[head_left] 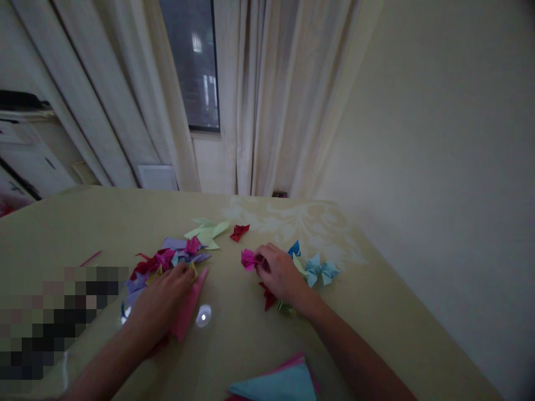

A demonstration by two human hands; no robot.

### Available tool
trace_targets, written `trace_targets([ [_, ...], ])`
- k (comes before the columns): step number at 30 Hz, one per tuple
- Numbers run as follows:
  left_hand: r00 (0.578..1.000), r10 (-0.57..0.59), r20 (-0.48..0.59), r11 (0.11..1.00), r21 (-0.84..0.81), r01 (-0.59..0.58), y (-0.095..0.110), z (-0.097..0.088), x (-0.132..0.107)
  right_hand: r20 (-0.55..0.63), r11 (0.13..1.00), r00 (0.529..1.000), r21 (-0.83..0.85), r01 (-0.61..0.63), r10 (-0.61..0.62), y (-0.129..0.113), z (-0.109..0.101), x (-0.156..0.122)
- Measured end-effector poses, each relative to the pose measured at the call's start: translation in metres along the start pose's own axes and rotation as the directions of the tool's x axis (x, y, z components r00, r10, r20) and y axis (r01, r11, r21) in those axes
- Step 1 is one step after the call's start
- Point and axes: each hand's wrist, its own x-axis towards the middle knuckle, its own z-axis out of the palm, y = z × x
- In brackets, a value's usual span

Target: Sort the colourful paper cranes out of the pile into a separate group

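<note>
A magenta folded-paper figure [248,260] is pinched between the fingertips of my right hand [278,273], just above the table. Beside and under that hand lie a dark red folded piece [268,298], a blue one [295,249] and light blue ones [321,269]. My left hand [169,292] reaches into a mixed pile of folded paper, its fingers curled down. A yellow piece [193,269] shows at its fingertips; what they grip is hidden. Around it are purple [136,287] and red [144,267] pieces, and a long pink folded sheet [190,309].
A pale green folded piece [208,231] and a small red one [239,232] lie farther back on the table [234,340]. Light blue and pink sheets [278,381] sit at the near edge. A thin pink stick [91,258] is at left. Curtains and a wall stand behind.
</note>
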Motion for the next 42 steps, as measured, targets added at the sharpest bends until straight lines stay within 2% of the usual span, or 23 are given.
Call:
trace_targets([
  [3,0.998,-0.027,0.051,1.000,-0.001,0.028,-0.004,-0.007,0.021,-0.003,1.000,1.000,0.017,0.011,-0.011,0.002,-0.007,-0.001],
  [6,0.997,-0.007,0.072,0.997,-0.081,0.013,-0.013,-0.004,0.034,0.059,0.999,0.997,-0.007,0.046,-0.046,0.003,-0.007,-0.002],
  [9,0.995,0.096,0.024,0.961,-0.264,-0.086,-0.022,-0.005,0.039,0.122,0.993,0.990,-0.085,0.077,-0.067,0.004,-0.001,-0.003],
  [12,0.983,0.176,-0.055,0.890,-0.418,-0.183,-0.021,-0.020,0.039,0.108,0.990,0.993,-0.126,0.064,-0.051,0.003,0.003,-0.003],
  [15,0.967,0.219,-0.128,0.814,-0.522,-0.253,-0.003,-0.041,0.035,-0.015,0.998,0.999,0.058,0.040,-0.039,-0.005,-0.004,-0.005],
  [18,0.931,0.280,-0.234,0.722,-0.587,-0.365,0.027,-0.053,0.027,-0.115,0.949,0.992,0.303,0.084,-0.051,-0.020,-0.017,-0.008],
  [20,0.896,0.325,-0.303,0.671,-0.594,-0.444,0.045,-0.054,0.021,-0.098,0.927,0.989,0.348,0.137,-0.109,-0.030,-0.024,-0.011],
  [22,0.870,0.345,-0.351,0.650,-0.579,-0.492,0.060,-0.053,0.016,-0.057,0.929,0.983,0.322,0.184,-0.175,-0.034,-0.028,-0.012],
  [26,0.851,0.363,-0.380,0.635,-0.568,-0.524,0.068,-0.049,0.015,0.019,0.945,0.982,0.275,0.176,-0.188,-0.031,-0.033,-0.012],
  [28,0.865,0.346,-0.364,0.653,-0.568,-0.501,0.062,-0.045,0.019,0.041,0.949,0.986,0.282,0.145,-0.162,-0.028,-0.037,-0.011],
  [30,0.899,0.275,-0.341,0.750,-0.509,-0.423,0.048,-0.039,0.026,0.047,0.954,0.991,0.281,0.108,-0.126,-0.026,-0.044,-0.011],
  [32,0.934,0.167,-0.316,0.895,-0.350,-0.278,0.029,-0.029,0.032,0.086,0.966,0.992,0.249,0.072,-0.096,-0.025,-0.053,-0.014],
  [34,0.961,0.063,-0.269,0.983,-0.150,-0.106,0.008,-0.019,0.037,0.162,0.984,0.984,0.170,0.048,-0.076,-0.025,-0.062,-0.018],
  [35,0.972,0.022,-0.233,0.996,-0.078,-0.042,-0.001,-0.015,0.039,0.206,0.991,0.976,0.124,0.044,-0.069,-0.026,-0.065,-0.021],
  [37,0.991,-0.016,-0.135,0.999,-0.033,0.011,-0.016,-0.008,0.042,0.285,0.998,0.957,0.042,0.045,-0.055,-0.028,-0.068,-0.027],
  [40,1.000,-0.003,-0.013,0.996,-0.090,0.002,-0.024,-0.004,0.046,0.416,0.997,0.909,-0.050,0.051,-0.025,-0.033,-0.059,-0.036],
  [42,1.000,-0.007,-0.009,0.994,-0.113,0.006,-0.024,-0.005,0.049,0.481,0.988,0.877,-0.141,0.062,0.014,-0.035,-0.048,-0.040],
])
